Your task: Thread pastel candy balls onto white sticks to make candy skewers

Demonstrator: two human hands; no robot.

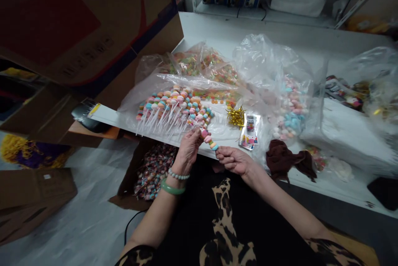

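A short skewer of marshmallow candies (209,140) in pink, yellow and blue is held over the table's front edge. My left hand (191,145) is closed on its upper left end. At the lower right end, by the blue piece, the fingers of my right hand (231,159) are pinched; the stick there is hidden. Just beyond my left hand lies a pile of similar candy skewers (177,102) with white sticks pointing toward me. Gold twist ties (236,116) and a printed candy wrapper (249,131) rest to the right of the pile.
Behind the pile is a clear bag of colourful gummies (202,62). Loose marshmallows (292,118) sit in plastic at right, near a dark brown cloth (289,160). A large carton (93,21) stands left. Below the edge, an open box (124,191) holds wrapped candies.
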